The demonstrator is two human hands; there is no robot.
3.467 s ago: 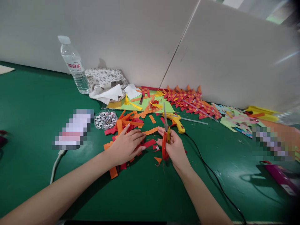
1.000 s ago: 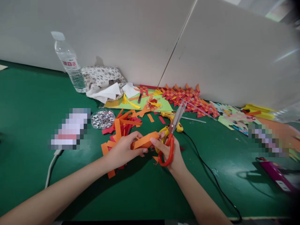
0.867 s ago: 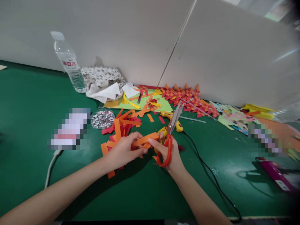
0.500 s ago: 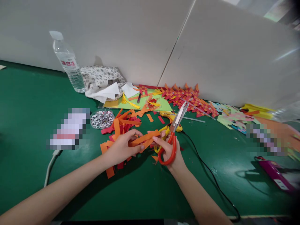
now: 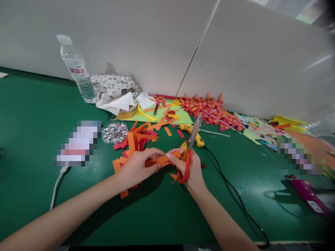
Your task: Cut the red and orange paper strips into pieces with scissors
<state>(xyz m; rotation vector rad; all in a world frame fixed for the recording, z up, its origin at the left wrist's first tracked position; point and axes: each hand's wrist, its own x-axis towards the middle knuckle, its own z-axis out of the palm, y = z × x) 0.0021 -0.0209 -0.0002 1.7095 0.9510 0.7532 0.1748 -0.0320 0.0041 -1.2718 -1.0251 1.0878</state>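
Observation:
Orange paper strips (image 5: 162, 160) stretch between my two hands above the green table. My left hand (image 5: 141, 164) is closed on their left end, thumb below and fingers on top. My right hand (image 5: 192, 167) pinches the right end with thumb and fingers. Red-handled scissors (image 5: 187, 164) hang in that same right hand, blades pointing up and away. Behind and beneath my left hand lies a loose heap of red and orange paper strips (image 5: 131, 141). A yellow glue gun (image 5: 199, 139) rests just beyond the scissors, partly hidden by them.
A round box of googly eyes (image 5: 114, 132) sits left of the heap, beside a blurred phone (image 5: 78, 143) on a cable. Farther back stand a water bottle (image 5: 78, 71) and a patterned pouch (image 5: 115, 87). Woven paper fish (image 5: 209, 108) lie along the wall. A black cord (image 5: 235, 198) crosses the right side.
My right hand has turned, swinging the scissors' blades left and more upright. Its thumb has moved left along the strips, closer to my left hand's fingers.

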